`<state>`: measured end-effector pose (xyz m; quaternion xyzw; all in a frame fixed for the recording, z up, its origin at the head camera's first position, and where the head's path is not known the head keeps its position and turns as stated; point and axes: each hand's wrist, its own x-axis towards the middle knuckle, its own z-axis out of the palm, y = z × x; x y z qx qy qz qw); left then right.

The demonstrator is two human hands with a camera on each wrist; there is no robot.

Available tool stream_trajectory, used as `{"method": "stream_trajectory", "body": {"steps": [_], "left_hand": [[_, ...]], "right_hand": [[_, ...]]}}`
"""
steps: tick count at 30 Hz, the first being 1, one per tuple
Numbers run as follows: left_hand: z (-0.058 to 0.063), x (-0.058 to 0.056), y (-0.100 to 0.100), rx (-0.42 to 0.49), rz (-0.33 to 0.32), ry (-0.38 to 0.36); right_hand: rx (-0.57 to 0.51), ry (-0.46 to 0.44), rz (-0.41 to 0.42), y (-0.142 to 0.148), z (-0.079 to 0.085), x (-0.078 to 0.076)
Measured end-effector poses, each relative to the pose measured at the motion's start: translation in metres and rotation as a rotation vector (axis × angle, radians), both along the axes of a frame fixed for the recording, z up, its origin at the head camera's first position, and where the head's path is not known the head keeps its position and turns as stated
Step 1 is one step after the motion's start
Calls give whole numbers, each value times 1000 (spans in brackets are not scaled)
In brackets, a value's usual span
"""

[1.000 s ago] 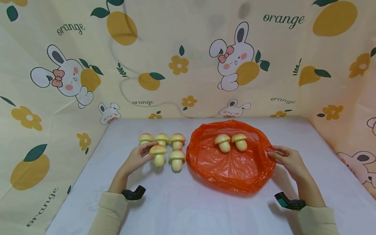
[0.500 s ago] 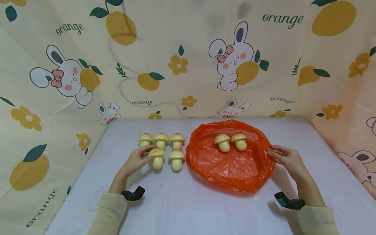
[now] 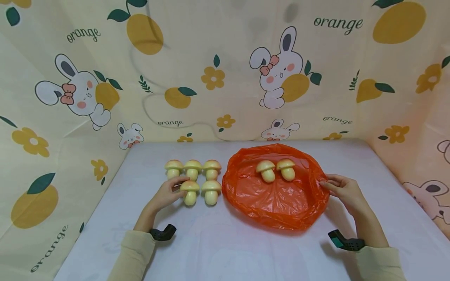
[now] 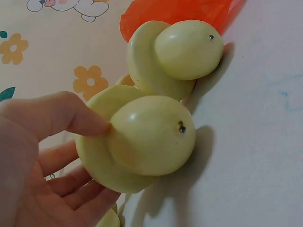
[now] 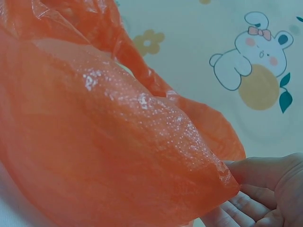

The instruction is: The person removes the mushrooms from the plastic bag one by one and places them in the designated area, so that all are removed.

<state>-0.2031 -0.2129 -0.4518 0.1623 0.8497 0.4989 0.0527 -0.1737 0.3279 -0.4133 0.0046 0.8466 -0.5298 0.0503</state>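
Observation:
In the head view, my left hand pinches a pale yellow toy mushroom with an orange-tinted cap. The left wrist view shows the thumb on that mushroom's underside, with fingers behind the cap. Right beside it lies another front-row mushroom. Behind them are three more, including a left one and a right one. My right hand pinches the right rim of an open red plastic bag. Inside the bag lie two mushrooms, a left one and a right one.
A white-covered table carries everything. Behind it rises a cream curtain printed with rabbits and oranges, which also runs along both sides. Each wrist wears a dark device, such as the left one.
My left hand has brought the held mushroom down toward the tabletop, level with the other front-row mushroom. My right hand keeps its grip on the bag rim and has barely moved.

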Motion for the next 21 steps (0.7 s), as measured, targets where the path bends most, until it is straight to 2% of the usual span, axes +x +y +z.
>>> {"method": "stream_trajectory", "body": {"steps": [21], "left_hand": [[0, -1, 1, 41, -23, 15]], "right_hand": [[-2, -13, 0, 0, 1, -1]]}}
